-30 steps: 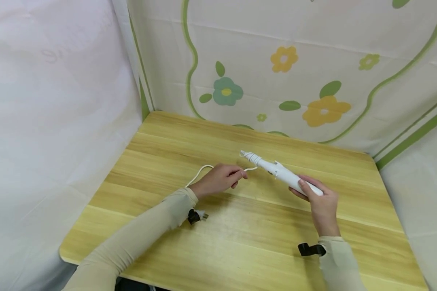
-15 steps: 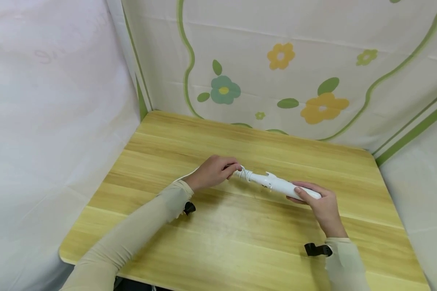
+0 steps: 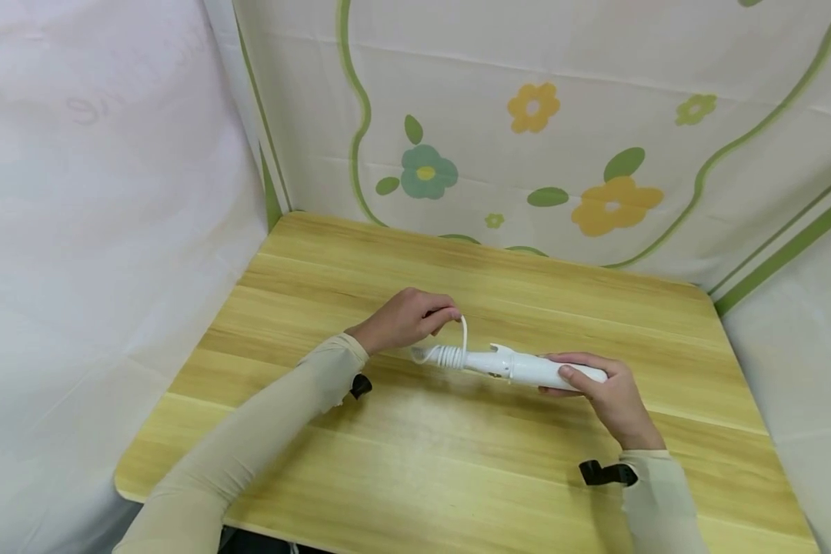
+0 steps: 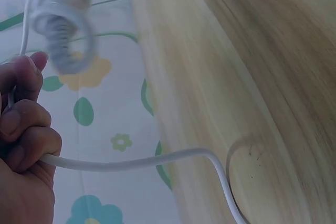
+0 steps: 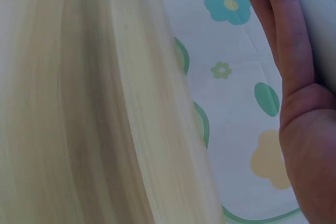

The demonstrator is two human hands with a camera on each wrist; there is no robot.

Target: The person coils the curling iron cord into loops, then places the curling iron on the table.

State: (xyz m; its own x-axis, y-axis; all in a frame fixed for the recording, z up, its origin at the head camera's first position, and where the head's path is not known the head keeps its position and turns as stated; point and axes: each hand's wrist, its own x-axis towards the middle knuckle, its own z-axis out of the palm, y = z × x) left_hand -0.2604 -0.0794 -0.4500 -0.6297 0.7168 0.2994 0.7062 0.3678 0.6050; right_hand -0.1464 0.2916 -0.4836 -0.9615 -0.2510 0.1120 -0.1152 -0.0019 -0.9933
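Observation:
A white wand-shaped electric appliance (image 3: pixel 526 368) lies nearly level above the table, with a small tab standing up near its middle. My right hand (image 3: pixel 612 392) grips its thicker right end, thumb on the near side. Several turns of white cord (image 3: pixel 450 356) wrap its narrow left end. From these turns the cord rises to my left hand (image 3: pixel 408 317), which pinches it above and behind that end. In the left wrist view, a ribbed cord sleeve (image 4: pixel 60 40) hangs off the appliance's tip, and more cord (image 4: pixel 131 163) runs out of the curled fingers.
The wood-patterned table (image 3: pixel 457 477) lies under both hands. White cloth walls with printed flowers (image 3: pixel 616 206) stand behind it and at both sides. Black bands (image 3: pixel 605 473) sit at both wrists.
The appliance's left end has swung toward me and down, so the wand lies flatter. My left hand has moved left and up, and its stretch of cord now rises from the wound turns.

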